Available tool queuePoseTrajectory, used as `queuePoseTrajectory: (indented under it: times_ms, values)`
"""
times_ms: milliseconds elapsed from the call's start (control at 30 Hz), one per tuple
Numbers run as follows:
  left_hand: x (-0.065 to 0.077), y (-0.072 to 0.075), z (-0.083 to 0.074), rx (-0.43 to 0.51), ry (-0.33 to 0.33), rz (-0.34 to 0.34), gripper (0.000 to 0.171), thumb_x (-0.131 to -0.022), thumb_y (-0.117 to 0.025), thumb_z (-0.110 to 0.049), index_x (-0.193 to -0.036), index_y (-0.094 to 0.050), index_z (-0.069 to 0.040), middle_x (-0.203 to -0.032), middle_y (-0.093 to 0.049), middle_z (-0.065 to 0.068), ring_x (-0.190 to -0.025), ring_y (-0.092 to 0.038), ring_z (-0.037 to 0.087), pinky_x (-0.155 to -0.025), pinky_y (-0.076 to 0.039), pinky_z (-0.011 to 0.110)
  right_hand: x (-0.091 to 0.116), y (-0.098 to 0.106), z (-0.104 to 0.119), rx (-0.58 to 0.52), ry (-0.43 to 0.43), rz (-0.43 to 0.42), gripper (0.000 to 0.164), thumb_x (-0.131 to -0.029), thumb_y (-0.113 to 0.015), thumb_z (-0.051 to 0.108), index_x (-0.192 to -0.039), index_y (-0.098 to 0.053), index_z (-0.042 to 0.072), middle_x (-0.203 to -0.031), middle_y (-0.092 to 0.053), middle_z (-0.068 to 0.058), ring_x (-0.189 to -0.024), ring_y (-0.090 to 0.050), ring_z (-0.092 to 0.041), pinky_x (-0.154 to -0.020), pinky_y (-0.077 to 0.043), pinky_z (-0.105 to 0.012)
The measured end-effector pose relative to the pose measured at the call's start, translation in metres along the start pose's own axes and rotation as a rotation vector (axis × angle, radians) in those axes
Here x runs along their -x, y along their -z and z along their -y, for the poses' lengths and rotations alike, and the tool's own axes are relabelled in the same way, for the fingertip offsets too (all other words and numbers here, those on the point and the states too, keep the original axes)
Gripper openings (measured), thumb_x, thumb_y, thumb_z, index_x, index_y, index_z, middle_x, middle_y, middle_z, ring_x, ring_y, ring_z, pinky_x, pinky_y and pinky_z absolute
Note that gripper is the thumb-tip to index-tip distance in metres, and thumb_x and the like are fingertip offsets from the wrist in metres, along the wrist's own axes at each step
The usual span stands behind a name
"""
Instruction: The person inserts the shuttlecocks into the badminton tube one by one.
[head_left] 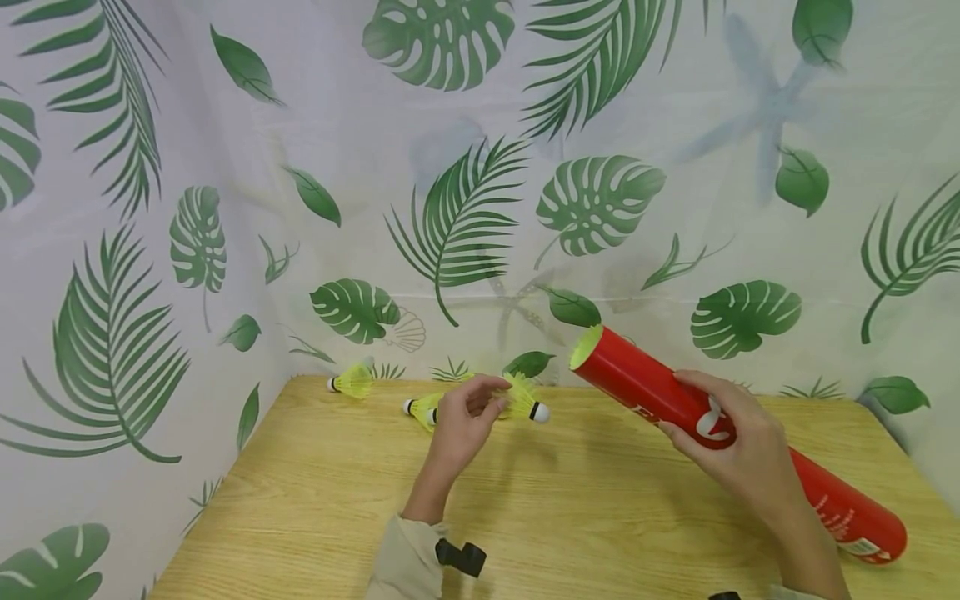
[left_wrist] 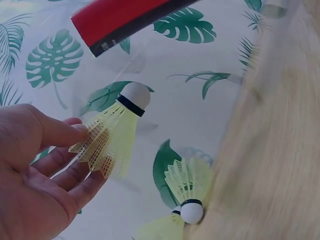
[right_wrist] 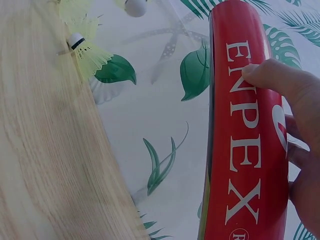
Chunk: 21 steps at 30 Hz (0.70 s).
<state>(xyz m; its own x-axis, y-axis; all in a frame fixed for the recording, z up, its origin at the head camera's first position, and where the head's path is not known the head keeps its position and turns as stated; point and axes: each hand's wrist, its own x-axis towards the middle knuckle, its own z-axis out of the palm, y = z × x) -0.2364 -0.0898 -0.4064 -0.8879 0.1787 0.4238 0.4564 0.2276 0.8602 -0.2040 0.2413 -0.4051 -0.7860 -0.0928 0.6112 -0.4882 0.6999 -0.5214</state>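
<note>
Head view: a person's two hands are over a wood-grain desk point(head_left: 600, 525), each with a thing in its grasp.
Left hand: this one point(head_left: 461, 421) pinches a yellow shuttlecock point(head_left: 525, 402) by its skirt, thumb on one side and fingers on the other, as the left wrist view shows.
Held shuttlecock: it is between the left hand and the tube's upper end, apart from the tube; its white cork with a black band points away from the palm.
Right hand: this one point(head_left: 750, 450) grips the red tube point(head_left: 630, 375) around its middle; in the right wrist view the thumb rests on the printed letters.
Red tube: slanted, upper end toward the left hand, lower end down to the right; yellow-green shows at the upper end. Whether the lower end touches the desk, I cannot tell.
Lettering: white "ENPEX" runs along the tube in the right wrist view.
Other shuttlecocks: one point(head_left: 352, 382) lies at the desk's far left corner; two more point(head_left: 418, 410) lie close together, partly hidden behind the left hand.
Backdrop: white cloth point(head_left: 315, 250) printed with green leaves, behind the desk and along its left side.
Left sleeve: beige point(head_left: 401, 562), with a black fitting point(head_left: 461, 557) at the wrist.
</note>
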Motion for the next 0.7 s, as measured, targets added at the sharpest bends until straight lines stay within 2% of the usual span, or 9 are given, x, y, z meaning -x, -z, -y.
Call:
queuePoseTrajectory:
  times_ms: [167,467,700]
  values:
    - [-0.001,0.002,-0.012,0.01,-0.027,-0.046,0.019,-0.09,-0.061,0.002,-0.108,-0.064,0.006,-0.106,-0.065,0.021,-0.097,-0.065,0.033,-0.08,-0.053,0.043,-0.001,0.001,-0.001,0.005,-0.012,0.008,0.073,-0.069,-0.085,0.016,-0.133,-0.054,0.028,-0.126,-0.058,-0.001,-0.103,-0.051,-0.016,-0.076,-0.039,-0.004]
    - [-0.002,0.003,-0.02,0.067,-0.062,-0.09,0.019,-0.089,-0.06,0.006,-0.107,-0.063,0.008,-0.104,-0.065,0.024,-0.096,-0.065,0.036,-0.082,-0.053,0.044,0.0,0.0,-0.001,0.003,-0.017,0.017,0.071,-0.07,-0.085,0.018,-0.133,-0.054,0.028,-0.124,-0.058,0.002,-0.101,-0.051,-0.014,-0.075,-0.041,-0.005]
    - [-0.001,0.004,-0.025,0.067,-0.118,-0.149,0.018,-0.087,-0.061,0.008,-0.104,-0.063,0.008,-0.098,-0.066,0.024,-0.09,-0.066,0.036,-0.079,-0.054,0.043,0.0,-0.002,0.0,0.013,0.037,-0.003,0.072,-0.069,-0.085,0.015,-0.133,-0.054,0.026,-0.122,-0.059,0.001,-0.097,-0.05,-0.011,-0.069,-0.045,-0.008]
